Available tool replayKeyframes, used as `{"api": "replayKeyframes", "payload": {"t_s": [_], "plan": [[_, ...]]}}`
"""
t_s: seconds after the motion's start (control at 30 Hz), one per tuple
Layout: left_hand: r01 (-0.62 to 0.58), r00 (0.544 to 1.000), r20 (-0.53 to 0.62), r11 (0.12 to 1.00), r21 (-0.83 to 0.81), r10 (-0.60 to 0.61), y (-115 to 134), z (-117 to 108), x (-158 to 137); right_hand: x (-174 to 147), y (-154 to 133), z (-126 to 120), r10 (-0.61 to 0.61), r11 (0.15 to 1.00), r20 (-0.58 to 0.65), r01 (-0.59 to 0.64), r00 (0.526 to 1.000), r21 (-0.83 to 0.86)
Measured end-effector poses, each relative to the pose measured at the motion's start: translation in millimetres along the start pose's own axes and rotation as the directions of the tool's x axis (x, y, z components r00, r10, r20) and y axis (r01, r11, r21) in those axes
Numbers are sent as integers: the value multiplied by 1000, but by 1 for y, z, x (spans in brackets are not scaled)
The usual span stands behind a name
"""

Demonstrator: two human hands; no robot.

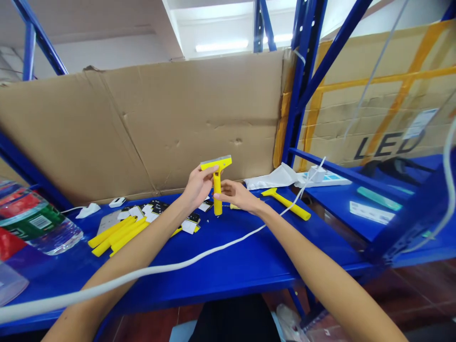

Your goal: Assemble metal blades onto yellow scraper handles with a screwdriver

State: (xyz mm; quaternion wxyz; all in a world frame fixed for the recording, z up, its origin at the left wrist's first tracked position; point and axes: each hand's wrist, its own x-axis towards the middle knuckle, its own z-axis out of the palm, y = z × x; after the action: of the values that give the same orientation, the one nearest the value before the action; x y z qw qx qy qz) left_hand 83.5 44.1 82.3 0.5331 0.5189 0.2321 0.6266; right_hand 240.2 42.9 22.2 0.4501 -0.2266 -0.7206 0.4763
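Note:
A yellow scraper (pixel 217 190) is held upright above the blue shelf, its wide head with a grey blade edge at the top. My left hand (pixel 199 186) grips it just below the head, the thumb lying across the front. Lower down, my right hand (pixel 238 195) closes on the handle, thumb tip against it and fingers curled at its side. To the left lie several yellow handles (pixel 119 233) in a pile. Black and white cards (pixel 153 209) are scattered behind my left forearm. Another yellow scraper (pixel 290 204) rests on the shelf to the right.
A white cable (pixel 199 256) runs across in front of my forearms. Cardboard (pixel 199 118) stands behind the blue shelf (pixel 228 261). On the left is a large water bottle (pixel 39 221). A power strip (pixel 329 178) and a white bag (pixel 272 178) lie at the back right, near a blue post (pixel 302 76).

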Motion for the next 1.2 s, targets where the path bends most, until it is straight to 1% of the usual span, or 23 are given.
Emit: {"api": "replayKeyframes", "payload": {"t_s": [0.03, 0.07, 0.13, 0.23, 0.3, 0.37, 0.47, 0.57, 0.63, 0.73, 0.87, 0.97, 1.07, 1.1, 1.13, 1.2], "plan": [[-8, 1000, 7, 1000, 23, 8, -1, 1, 5, 0, 1, 1, -2, 997, -8, 3, 1000, 80], [-15, 1000, 13, 999, 49, 14, -2, 0, 10, -1, 2, 2, -3, 993, -19, 5, 1000, 115], [-37, 999, 15, 993, 112, 35, -1, -7, 21, -1, 2, 1, -7, 991, -56, 15, 998, 132], [-74, 997, 3, 966, 247, 76, 3, -30, 34, 0, 0, -1, -8, 991, -163, 29, 987, 127], [-53, 998, 5, 922, 384, 56, 6, -53, 37, 1, 0, -3, 13, 988, -240, 24, 971, 150], [18, 999, 25, 834, 551, -38, 6, -79, 35, 2, 1, -4, 64, 980, -288, -5, 956, 198], [112, 979, 27, 640, 760, -204, 4, -114, 25, 4, 3, -3, 138, 963, -318, -51, 938, 266], [121, 967, 5, 477, 871, -254, 0, -139, 18, 4, 4, -3, 166, 947, -319, -62, 933, 314], [107, 963, 5, 402, 909, -269, -3, -148, 16, 5, 4, -5, 179, 938, -325, -61, 929, 342], [60, 961, 39, 344, 937, -274, -6, -155, 17, 5, 5, -8, 193, 926, -342, -55, 920, 375], [-39, 965, 119, 319, 947, -235, -3, -156, 14, 7, 7, -12, 195, 918, -367, -38, 909, 394], [-134, 967, 192, 301, 944, -170, 6, -150, 8, 8, 8, -13, 178, 926, -392, -18, 903, 377], [-240, 958, 274, 278, 930, -89, 16, -137, -4, 9, 8, -13, 125, 945, -441, 30, 889, 327], [-284, 950, 307, 265, 922, -52, 19, -132, -9, 9, 8, -13, 96, 952, -465, 56, 880, 302], [-367, 927, 375, 221, 904, 3, 21, -126, -15, 9, 8, -14, 62, 958, -492, 86, 868, 272], [-488, 873, 482, 102, 867, 77, 23, -116, -27, 9, 8, -14, -12, 967, -544, 149, 839, 208]]}}
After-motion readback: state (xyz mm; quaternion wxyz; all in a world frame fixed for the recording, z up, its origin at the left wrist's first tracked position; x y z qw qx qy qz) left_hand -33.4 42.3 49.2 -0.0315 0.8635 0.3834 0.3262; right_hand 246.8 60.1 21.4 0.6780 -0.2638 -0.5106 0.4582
